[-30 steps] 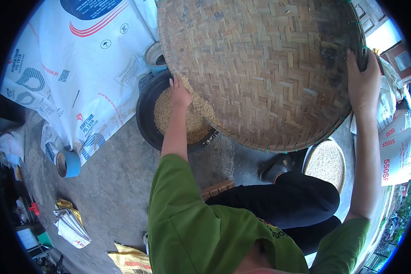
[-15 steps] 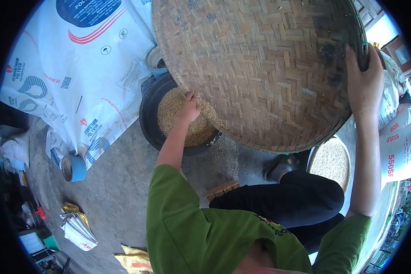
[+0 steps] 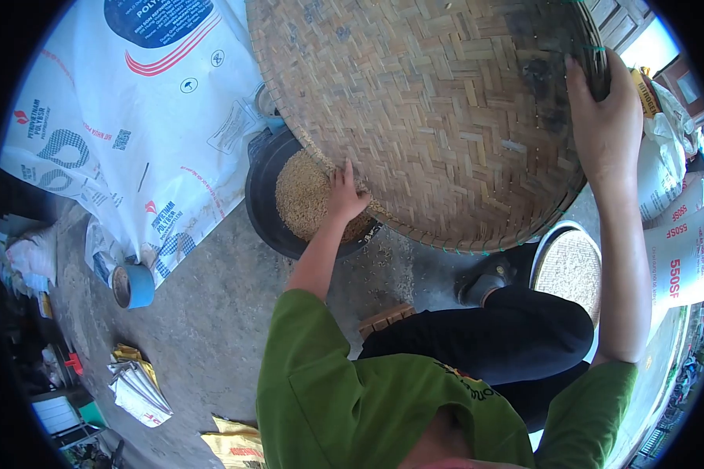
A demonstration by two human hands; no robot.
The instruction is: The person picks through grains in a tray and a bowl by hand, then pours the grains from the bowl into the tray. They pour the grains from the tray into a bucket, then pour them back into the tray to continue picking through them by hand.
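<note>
A large round woven bamboo tray (image 3: 430, 117) is tilted over a black tub (image 3: 260, 211) with a heap of grain (image 3: 301, 195) in it. My right hand (image 3: 612, 125) grips the tray's far right rim, thumb on the woven face. At the tray's lower left edge, over the grain, is my left hand (image 3: 349, 199); its fingers are stretched out and slightly apart, touching or close to the rim. A strip of grain lies along that edge.
A smaller round container of pale grain (image 3: 569, 270) stands beside my leg. White printed sacking (image 3: 133, 117) spreads at the left, with a blue can (image 3: 133, 286) near its lower corner. Filled sacks (image 3: 677, 258) stand at the right; a brick (image 3: 387, 320) lies near my knee.
My left hand has moved slightly right and down along the rim, and its curled fingers have straightened. The tray and my right hand have shifted slightly left and up in view.
</note>
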